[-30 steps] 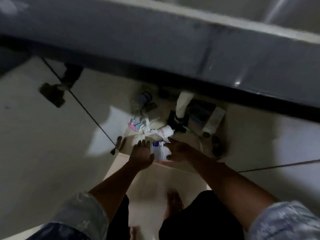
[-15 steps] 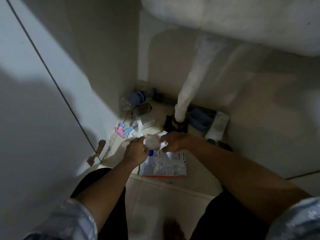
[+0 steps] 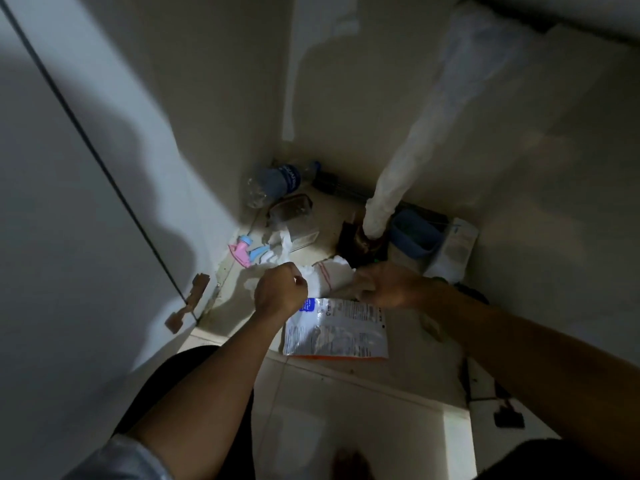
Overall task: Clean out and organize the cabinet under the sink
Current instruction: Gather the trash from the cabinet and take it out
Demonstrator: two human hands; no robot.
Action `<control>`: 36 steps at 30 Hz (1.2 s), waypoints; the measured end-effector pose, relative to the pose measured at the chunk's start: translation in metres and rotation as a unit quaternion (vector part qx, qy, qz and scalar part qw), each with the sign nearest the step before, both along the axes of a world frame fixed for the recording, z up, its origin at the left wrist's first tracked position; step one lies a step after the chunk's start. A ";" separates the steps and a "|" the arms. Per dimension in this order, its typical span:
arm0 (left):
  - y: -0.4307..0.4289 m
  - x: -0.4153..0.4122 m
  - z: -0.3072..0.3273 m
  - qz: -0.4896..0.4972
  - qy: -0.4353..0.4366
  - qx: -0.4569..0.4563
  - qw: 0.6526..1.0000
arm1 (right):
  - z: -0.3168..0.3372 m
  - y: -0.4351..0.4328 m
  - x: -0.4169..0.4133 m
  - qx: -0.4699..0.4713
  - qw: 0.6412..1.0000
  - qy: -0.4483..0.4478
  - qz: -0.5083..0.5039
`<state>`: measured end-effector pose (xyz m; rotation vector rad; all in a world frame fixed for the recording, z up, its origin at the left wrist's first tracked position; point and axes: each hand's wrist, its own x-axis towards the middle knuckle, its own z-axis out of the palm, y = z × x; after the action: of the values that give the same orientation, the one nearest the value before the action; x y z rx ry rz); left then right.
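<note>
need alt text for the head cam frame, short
Both bare hands, left hand and right hand, pinch a crumpled white bag over a printed foil pouch on the cabinet floor. Behind stand a white drain pipe, a plastic bottle and a blue tub.

White tiled floor (image 3: 363, 410), dark shorts (image 3: 194, 393), pale sleeve (image 3: 121, 459)

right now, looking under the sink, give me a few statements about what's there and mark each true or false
1. Both hands, left hand and right hand, are at the crumpled white cloth. True.
2. The printed pouch stands upright against the pipe. False: it lies flat on the floor, nearer than the hands.
3. The plastic bottle lies in the back left corner. True.
4. The blue tub sits left of the white pipe. False: it is to its right.
</note>
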<state>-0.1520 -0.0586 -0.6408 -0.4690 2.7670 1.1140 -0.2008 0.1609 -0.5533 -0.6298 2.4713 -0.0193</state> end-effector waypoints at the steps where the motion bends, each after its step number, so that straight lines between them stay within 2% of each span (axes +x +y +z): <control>1: -0.003 -0.006 -0.006 0.016 -0.007 -0.001 1.000 | -0.010 0.000 -0.004 -0.001 1.000 0.015 -0.002; 9: -0.018 -0.007 -0.016 0.088 -0.139 0.024 0.986 | -0.054 -0.007 0.011 0.051 0.996 0.061 0.049; 13: -0.029 -0.005 -0.017 0.107 -0.157 0.026 0.981 | -0.075 -0.019 0.020 0.104 0.992 0.033 0.059; 22: -0.044 -0.001 -0.006 0.143 -0.155 0.062 0.976 | -0.064 -0.039 0.007 0.049 0.991 0.092 0.083; 24: -0.043 0.000 -0.005 0.139 -0.139 0.066 0.978 | -0.055 -0.039 0.005 0.001 0.992 0.101 0.072; 27: -0.039 -0.003 -0.005 0.152 -0.101 0.058 0.981 | -0.039 -0.036 -0.001 -0.050 0.997 0.049 0.039; 31: -0.032 -0.007 -0.002 0.152 0.016 0.008 0.988 | -0.018 -0.029 -0.016 -0.090 0.994 0.055 -0.034; 34: -0.026 -0.007 -0.001 0.094 0.142 0.130 0.977 | -0.005 -0.025 -0.023 -0.121 0.988 0.065 -0.075; 36: -0.017 -0.003 -0.001 -0.013 0.120 0.224 0.967 | -0.001 -0.025 -0.024 -0.194 0.976 0.037 -0.096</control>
<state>-0.1555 -0.0756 -0.6417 -0.2537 2.5676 1.8307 -0.2252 0.1361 -0.5538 -0.5522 2.6136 -0.5747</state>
